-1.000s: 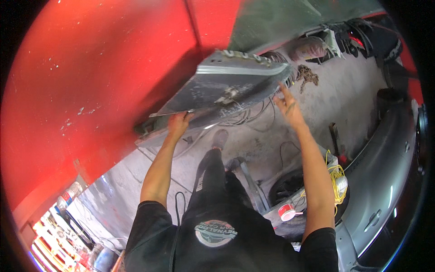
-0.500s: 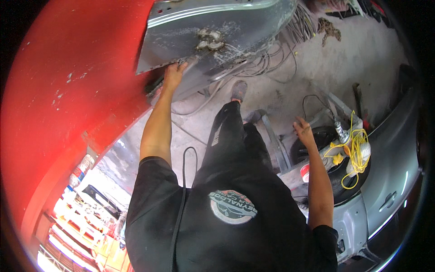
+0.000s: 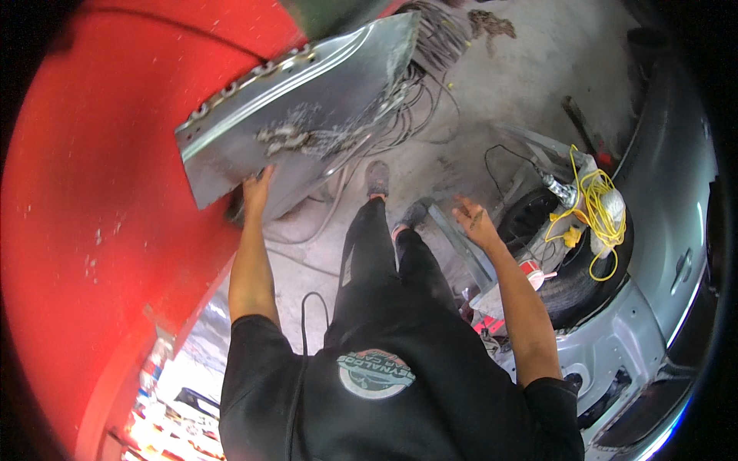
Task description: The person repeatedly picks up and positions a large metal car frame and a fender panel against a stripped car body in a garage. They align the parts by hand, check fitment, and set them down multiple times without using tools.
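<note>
A grey metal car body panel [image 3: 315,100] with a row of holes along its far flange leans at the upper left, against or close to the red wall. Whitish scuffs and a lumpy patch mark its face. My left hand [image 3: 256,190] is closed on the panel's near edge, the fingertips partly hidden. My right hand [image 3: 475,223] hangs in the air with its fingers apart, holding nothing. It is above the floor, beside a metal stand [image 3: 460,244] and left of a black tyre [image 3: 530,215].
Coiled hoses and cables [image 3: 430,38] lie on the concrete floor [image 3: 530,69] beyond the panel. A power tool [image 3: 561,188] and a bundled yellow cord [image 3: 596,207] rest near the tyre. A grey car [image 3: 661,192] stands at right; a red wall [image 3: 92,177] rises at left.
The panel has swung down and left with my left hand on it, and its holed flange now shows. My right hand has shifted left, still empty. The whole view has shifted too.
</note>
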`<state>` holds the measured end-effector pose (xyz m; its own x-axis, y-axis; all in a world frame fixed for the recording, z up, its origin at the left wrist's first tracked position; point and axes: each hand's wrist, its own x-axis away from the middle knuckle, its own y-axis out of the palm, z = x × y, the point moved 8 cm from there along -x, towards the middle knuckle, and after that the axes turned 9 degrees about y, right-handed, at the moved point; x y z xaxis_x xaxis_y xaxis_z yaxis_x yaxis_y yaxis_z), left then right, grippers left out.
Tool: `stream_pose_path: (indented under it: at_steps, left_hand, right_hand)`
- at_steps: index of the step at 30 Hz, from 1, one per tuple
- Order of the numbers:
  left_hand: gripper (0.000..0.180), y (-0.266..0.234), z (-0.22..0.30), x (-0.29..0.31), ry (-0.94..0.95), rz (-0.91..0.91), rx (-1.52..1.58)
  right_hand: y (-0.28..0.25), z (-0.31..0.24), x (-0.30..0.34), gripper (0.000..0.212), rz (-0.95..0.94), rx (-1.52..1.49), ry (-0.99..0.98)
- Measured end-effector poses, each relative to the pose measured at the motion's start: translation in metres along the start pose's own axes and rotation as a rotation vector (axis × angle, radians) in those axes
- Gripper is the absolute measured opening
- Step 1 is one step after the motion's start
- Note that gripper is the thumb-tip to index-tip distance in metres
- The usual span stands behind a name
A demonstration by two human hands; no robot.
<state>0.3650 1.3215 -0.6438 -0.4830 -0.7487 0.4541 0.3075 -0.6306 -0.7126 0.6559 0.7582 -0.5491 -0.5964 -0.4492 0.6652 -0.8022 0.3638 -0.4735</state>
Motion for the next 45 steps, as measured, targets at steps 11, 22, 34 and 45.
stream_pose_path:
  at_steps: [11, 22, 34, 45]
  left_hand:
    - [0.070, 0.003, 0.017, 0.011, 0.070, 0.174, 0.074]
    - [0.062, 0.039, -0.070, -0.031, -0.117, -0.061, 0.133]
    - [0.040, 0.245, 0.191, 0.129, 0.118, -1.098, 0.061]
    - [0.027, 0.310, 0.281, 0.226, 0.587, -1.139, -0.125]
  right_hand:
    - [0.006, 0.017, -0.012, 0.047, -0.065, -0.293, 0.220]
    - [0.070, 0.058, 0.048, 0.045, 0.056, -0.110, 0.353]
    - [0.126, 0.076, 0.182, 0.035, 0.388, -0.323, 0.316]
    - [0.297, 0.171, 0.293, 0.042, 0.667, -0.412, 0.314]
